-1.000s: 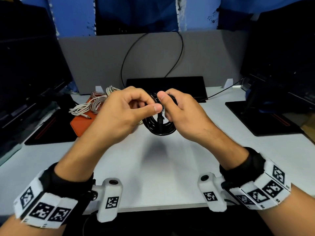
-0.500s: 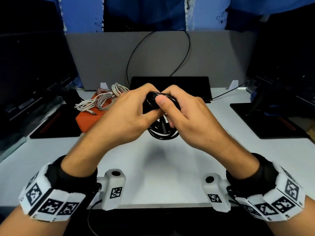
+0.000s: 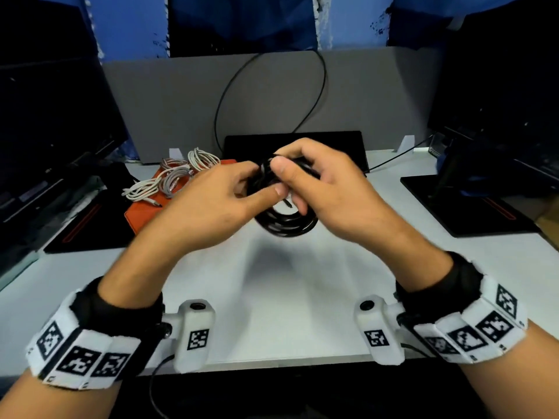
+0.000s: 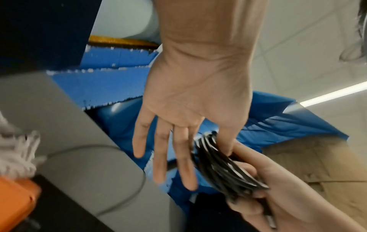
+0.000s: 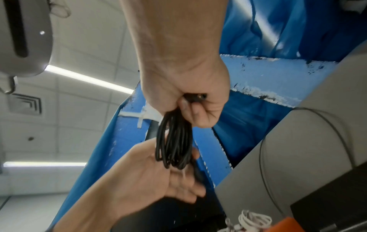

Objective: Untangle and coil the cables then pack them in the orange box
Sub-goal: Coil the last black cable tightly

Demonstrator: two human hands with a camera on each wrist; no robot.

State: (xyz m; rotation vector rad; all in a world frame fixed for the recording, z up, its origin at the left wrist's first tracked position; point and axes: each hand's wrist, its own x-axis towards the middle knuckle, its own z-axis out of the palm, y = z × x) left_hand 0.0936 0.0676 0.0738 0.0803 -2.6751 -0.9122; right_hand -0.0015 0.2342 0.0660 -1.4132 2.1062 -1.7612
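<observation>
A black cable coil (image 3: 287,222) hangs above the white table (image 3: 272,297). My right hand (image 3: 290,186) grips its top, fingers curled round the strands (image 5: 174,141), with a connector end (image 5: 195,95) poking from the fist. My left hand (image 3: 263,181) sits at the coil's left side with its fingers (image 4: 160,157) straight and spread. Its thumb touches the coil (image 4: 222,169). The orange box (image 3: 142,210) lies at the back left, with coiled white and grey cables (image 3: 172,179) piled on it.
Dark monitors stand at the left (image 3: 45,131) and right (image 3: 499,101), their black bases (image 3: 459,207) on the table. A grey partition (image 3: 169,101) with a thin black cable (image 3: 323,74) runs across the back. A flat black device (image 3: 332,143) lies behind my hands.
My left hand has let go its curled hold on the coil and spread its fingers. The right hand keeps its grip, and both hands sit a little farther from me.
</observation>
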